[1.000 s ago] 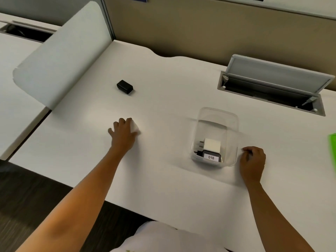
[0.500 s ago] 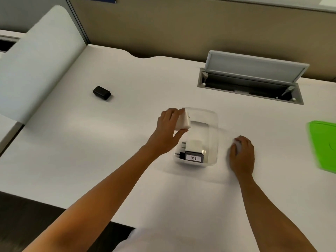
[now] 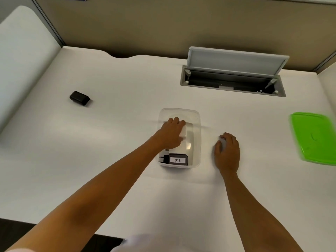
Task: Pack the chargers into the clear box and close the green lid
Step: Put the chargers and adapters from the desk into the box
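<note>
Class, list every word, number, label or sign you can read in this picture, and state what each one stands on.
"018": black digits on a white label stuck to the black charger lying in the clear box.
No other text can be read: the loose black charger on the desk and the green lid show no legible marking.

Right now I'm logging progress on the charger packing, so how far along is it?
Done: a black charger labelled 018 already lies in the clear box. In hand: the left hand is lowering a white charger into the box, while the right hand rests on the desk beside it. Left: the black charger far left on the desk, then the green lid, which lies off to the right.
</note>
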`<state>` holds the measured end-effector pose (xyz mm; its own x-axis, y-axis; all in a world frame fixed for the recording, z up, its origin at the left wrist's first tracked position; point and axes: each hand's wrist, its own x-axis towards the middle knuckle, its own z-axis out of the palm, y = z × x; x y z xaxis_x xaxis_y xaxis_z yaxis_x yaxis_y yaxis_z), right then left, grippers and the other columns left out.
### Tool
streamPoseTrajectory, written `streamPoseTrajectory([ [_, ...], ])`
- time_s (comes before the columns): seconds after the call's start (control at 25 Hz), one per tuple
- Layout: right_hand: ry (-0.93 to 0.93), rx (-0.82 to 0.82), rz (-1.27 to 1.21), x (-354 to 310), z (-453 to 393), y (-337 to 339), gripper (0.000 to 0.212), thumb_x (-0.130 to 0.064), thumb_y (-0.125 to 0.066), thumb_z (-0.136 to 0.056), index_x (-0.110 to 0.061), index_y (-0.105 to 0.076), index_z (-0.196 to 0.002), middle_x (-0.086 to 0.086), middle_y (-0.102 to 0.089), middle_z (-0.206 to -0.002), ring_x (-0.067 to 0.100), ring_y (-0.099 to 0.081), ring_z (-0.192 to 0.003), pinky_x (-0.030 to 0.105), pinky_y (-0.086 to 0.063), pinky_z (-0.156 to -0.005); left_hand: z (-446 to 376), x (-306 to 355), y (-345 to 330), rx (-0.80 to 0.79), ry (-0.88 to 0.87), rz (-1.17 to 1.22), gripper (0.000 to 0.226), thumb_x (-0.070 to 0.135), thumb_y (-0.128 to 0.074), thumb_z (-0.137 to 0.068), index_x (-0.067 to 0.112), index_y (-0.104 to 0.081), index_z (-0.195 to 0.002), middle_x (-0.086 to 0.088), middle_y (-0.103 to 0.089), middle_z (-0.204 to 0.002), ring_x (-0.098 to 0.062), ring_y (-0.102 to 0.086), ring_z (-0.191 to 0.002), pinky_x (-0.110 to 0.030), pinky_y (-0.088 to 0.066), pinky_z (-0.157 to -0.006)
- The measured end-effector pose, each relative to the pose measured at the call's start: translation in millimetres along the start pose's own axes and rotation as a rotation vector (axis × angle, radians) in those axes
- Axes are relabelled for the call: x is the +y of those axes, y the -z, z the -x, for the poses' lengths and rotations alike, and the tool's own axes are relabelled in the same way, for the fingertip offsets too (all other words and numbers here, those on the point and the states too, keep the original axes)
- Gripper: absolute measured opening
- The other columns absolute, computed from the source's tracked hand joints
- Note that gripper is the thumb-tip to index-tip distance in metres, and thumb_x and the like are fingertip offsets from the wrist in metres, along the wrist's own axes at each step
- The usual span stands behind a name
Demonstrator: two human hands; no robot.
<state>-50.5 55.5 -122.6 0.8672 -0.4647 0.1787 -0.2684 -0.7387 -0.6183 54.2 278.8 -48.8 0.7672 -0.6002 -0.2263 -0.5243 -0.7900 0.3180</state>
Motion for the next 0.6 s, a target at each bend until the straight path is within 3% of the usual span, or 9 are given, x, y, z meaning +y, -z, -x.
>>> streamPoseTrajectory([
  [0.16,-0.023,0.012,-0.014,3,-8,1,0.028,-0.016,-0.051,-0.095,-0.012,-0.059,-0.121,0.001,-0.061,-0.127,0.02,-0.057,-0.118,0.035,-0.049,-0.1,2,-2,4,-0.036,0.056,0.151,0.049,0.022,-0.05,-0.094,0.005,-0.044,-0.139,-0.015,-0.048,-0.133,-0.033,-0.045,-0.122,-0.042,-0.039,-0.101],
  [0.28,-0.055,-0.004,-0.012,3,-20,-3,0.035,-0.012,-0.044,-0.097,-0.015,-0.057,-0.129,0.0,-0.056,-0.139,0.019,-0.052,-0.13,0.036,-0.046,-0.107,8,-2,11,0.043,0.045,0.237,0.042,0.017,-0.047,-0.097,0.003,-0.05,-0.136,-0.014,-0.053,-0.131,-0.029,-0.047,-0.121,-0.037,-0.041,-0.102],
  [0.36,-0.046,-0.043,0.025,4,-26,-5,0.041,-0.011,-0.041,-0.097,-0.017,-0.054,-0.135,-0.001,-0.051,-0.146,0.018,-0.044,-0.138,0.037,-0.041,-0.112,13,-2,16,0.219,0.001,0.304,0.035,0.013,-0.051,-0.095,0.005,-0.058,-0.128,-0.01,-0.057,-0.126,-0.023,-0.051,-0.116,-0.029,-0.044,-0.097],
  [0.48,-0.011,-0.102,0.06,6,-39,-7,0.045,-0.01,-0.037,-0.098,-0.02,-0.049,-0.14,-0.003,-0.046,-0.152,0.015,-0.035,-0.145,0.037,-0.035,-0.116,19,-25,29,0.61,0.005,0.379,0.026,0.013,-0.053,-0.093,0.01,-0.062,-0.117,-0.003,-0.058,-0.115,-0.014,-0.053,-0.106,-0.019,-0.044,-0.09],
  [0.6,-0.001,-0.114,0.085,4,-44,-9,0.046,-0.01,-0.036,-0.099,-0.02,-0.048,-0.142,-0.003,-0.044,-0.153,0.015,-0.033,-0.146,0.039,-0.035,-0.117,32,-88,38,0.883,0.186,0.297,0.025,0.018,-0.048,-0.095,0.011,-0.062,-0.115,-0.003,-0.058,-0.113,-0.016,-0.052,-0.105,-0.024,-0.04,-0.09],
])
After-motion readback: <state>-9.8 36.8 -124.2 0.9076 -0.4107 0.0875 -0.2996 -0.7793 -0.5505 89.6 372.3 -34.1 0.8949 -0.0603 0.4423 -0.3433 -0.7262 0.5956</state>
